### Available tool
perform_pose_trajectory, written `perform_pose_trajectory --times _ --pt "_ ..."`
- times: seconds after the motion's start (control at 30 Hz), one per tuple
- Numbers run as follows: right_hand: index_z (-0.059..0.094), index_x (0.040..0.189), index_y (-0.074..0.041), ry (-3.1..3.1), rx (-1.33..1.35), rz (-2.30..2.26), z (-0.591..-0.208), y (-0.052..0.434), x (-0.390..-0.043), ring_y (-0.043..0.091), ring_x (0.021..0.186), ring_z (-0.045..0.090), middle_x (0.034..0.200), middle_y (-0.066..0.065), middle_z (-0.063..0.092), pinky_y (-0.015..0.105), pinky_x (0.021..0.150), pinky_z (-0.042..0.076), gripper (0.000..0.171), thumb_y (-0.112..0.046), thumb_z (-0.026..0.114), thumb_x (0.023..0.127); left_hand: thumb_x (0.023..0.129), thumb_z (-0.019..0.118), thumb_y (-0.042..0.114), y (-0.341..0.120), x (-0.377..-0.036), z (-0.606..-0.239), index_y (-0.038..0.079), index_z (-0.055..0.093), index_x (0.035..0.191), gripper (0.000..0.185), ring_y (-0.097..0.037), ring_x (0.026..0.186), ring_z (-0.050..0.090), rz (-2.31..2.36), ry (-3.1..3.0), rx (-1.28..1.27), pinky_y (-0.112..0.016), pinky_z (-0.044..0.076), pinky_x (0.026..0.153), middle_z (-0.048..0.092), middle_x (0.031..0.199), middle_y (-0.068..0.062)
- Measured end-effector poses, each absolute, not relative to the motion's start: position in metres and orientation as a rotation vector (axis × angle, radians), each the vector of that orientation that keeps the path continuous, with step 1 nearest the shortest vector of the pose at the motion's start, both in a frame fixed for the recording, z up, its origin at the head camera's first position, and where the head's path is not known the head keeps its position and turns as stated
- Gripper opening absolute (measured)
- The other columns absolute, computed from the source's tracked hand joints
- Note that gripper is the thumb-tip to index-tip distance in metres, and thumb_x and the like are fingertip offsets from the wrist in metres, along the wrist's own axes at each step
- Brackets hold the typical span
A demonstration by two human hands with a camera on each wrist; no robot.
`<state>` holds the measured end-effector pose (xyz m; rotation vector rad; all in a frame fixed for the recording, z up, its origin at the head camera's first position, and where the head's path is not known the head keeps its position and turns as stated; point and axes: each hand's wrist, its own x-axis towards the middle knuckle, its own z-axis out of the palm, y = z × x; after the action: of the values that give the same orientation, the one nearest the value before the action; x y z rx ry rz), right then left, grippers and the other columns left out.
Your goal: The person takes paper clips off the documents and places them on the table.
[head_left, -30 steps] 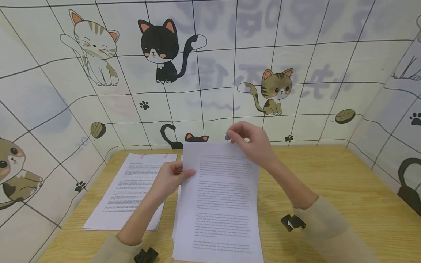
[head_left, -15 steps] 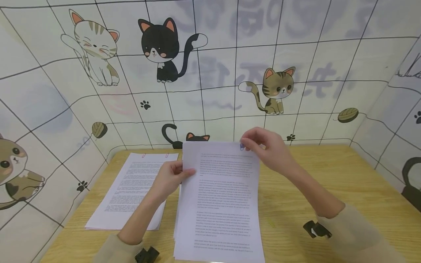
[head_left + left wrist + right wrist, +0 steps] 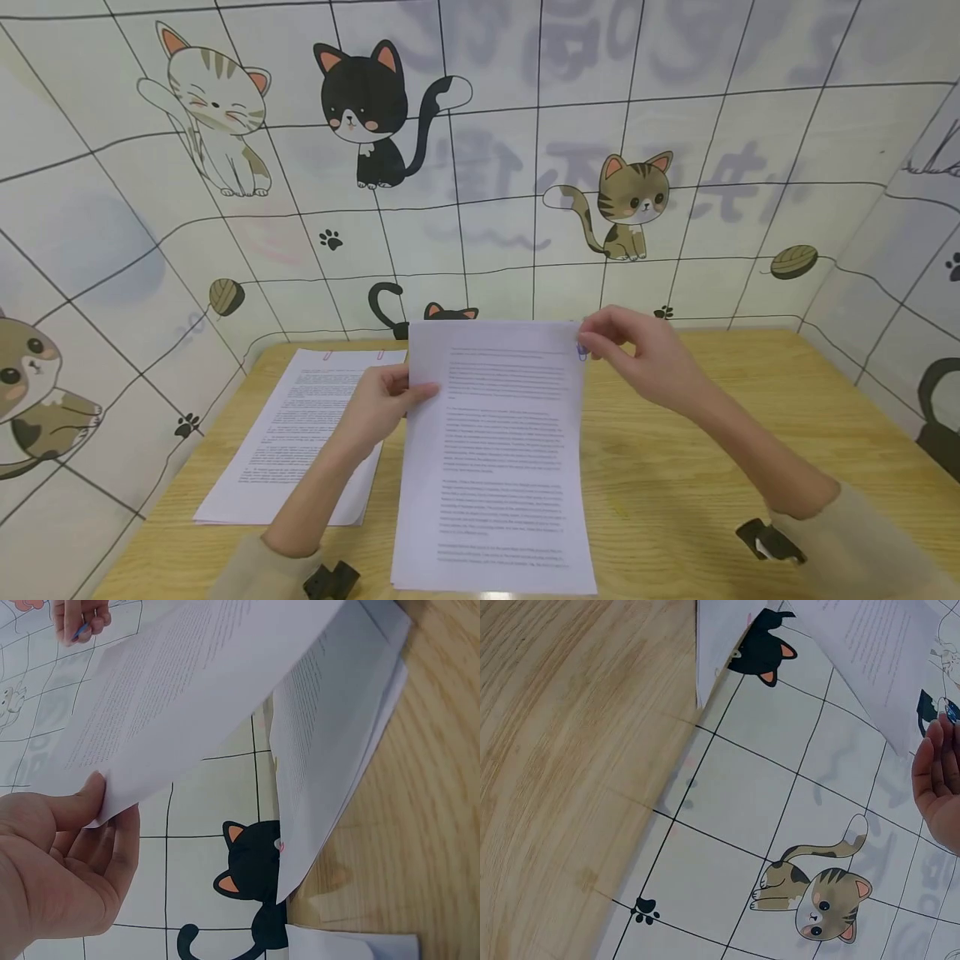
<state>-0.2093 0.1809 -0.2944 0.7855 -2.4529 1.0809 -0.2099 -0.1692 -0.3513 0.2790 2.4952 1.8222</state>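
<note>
My left hand (image 3: 378,408) pinches the left edge of a printed sheet of paper (image 3: 495,458), thumb on its front and fingers behind. The sheet is raised and tilted; in the left wrist view it stands apart from more printed pages (image 3: 322,742) behind it. Just beyond the sheet's top right corner, my right hand (image 3: 652,358) pinches a small blue paper clip (image 3: 582,352). In the right wrist view, the clip (image 3: 952,711) shows at the fingertips near the frame's edge. Whether the clip touches the sheet is hard to tell.
Left of my left hand lies a printed stack (image 3: 300,433) with two pinkish-red paper clips (image 3: 327,355) at its top edge. The wooden table (image 3: 720,400) meets a wall covering (image 3: 495,233) with cartoon cats at the back.
My right hand has moved right and slightly down with the blue paper clip, from the sheet's top edge to beyond its right corner. The held sheet has shifted slightly left.
</note>
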Motion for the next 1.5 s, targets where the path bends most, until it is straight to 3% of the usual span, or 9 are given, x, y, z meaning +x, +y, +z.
perform_pose_trajectory --times 0.23,0.43,0.63,1.03,1.3,1.5 --pt "0.070 0.103 -0.011 -2.548 0.774 1.065 -0.298 0.197 -0.202 0.012 0.076 0.062 0.084 -0.002 0.067 0.025 0.063 0.046 0.007 -0.016 0.065 0.101 0.093 0.073 0.012 -0.174 -0.212 -0.351 -0.001 0.073 0.116 0.026 -0.021 0.082 0.070 1.834 2.493 0.271 -0.028 0.054 0.072 0.076 0.098 -0.012" --pt "0.069 0.096 -0.009 -2.543 0.920 1.034 -0.310 0.206 -0.200 0.009 0.072 0.062 0.081 -0.011 0.066 0.024 0.066 0.052 0.003 -0.008 0.068 0.097 0.093 0.074 0.013 -0.177 -0.213 -0.349 -0.002 0.072 0.117 0.028 -0.021 0.083 0.071 1.838 2.497 0.284 -0.029 0.055 0.073 0.076 0.099 -0.013" --pt "0.067 0.093 -0.014 -2.555 1.003 1.040 -0.323 0.208 -0.197 0.006 0.071 0.060 0.080 -0.013 0.064 0.025 0.066 0.052 0.012 -0.002 0.069 0.094 0.094 0.073 0.014 -0.180 -0.212 -0.349 -0.001 0.072 0.118 0.028 -0.021 0.084 0.071 1.831 2.502 0.287 -0.028 0.055 0.073 0.076 0.101 -0.013" --pt "0.064 0.095 -0.014 -2.748 1.083 1.098 -0.349 0.210 -0.190 0.007 0.071 0.058 0.080 -0.012 0.062 0.025 0.064 0.051 0.009 -0.006 0.068 0.097 0.095 0.071 0.010 -0.181 -0.213 -0.349 -0.003 0.071 0.117 0.026 -0.022 0.084 0.072 1.839 2.499 0.283 -0.027 0.055 0.072 0.075 0.101 -0.014" --pt "0.065 0.094 -0.013 -2.819 1.151 1.200 -0.366 0.214 -0.186 0.021 0.071 0.062 0.081 -0.003 0.066 0.024 0.061 0.050 0.006 -0.010 0.066 0.098 0.094 0.072 0.010 -0.180 -0.214 -0.349 -0.003 0.071 0.117 0.026 -0.022 0.083 0.072 1.830 2.502 0.264 -0.028 0.055 0.072 0.075 0.101 -0.013" --pt "0.067 0.093 -0.011 -2.828 1.240 1.273 -0.379 0.214 -0.185 0.022 0.072 0.064 0.082 -0.002 0.068 0.025 0.065 0.053 0.005 -0.012 0.068 0.098 0.094 0.072 0.010 -0.179 -0.214 -0.350 -0.003 0.072 0.117 0.026 -0.022 0.084 0.071 1.827 2.501 0.246 -0.027 0.055 0.072 0.076 0.100 -0.013"
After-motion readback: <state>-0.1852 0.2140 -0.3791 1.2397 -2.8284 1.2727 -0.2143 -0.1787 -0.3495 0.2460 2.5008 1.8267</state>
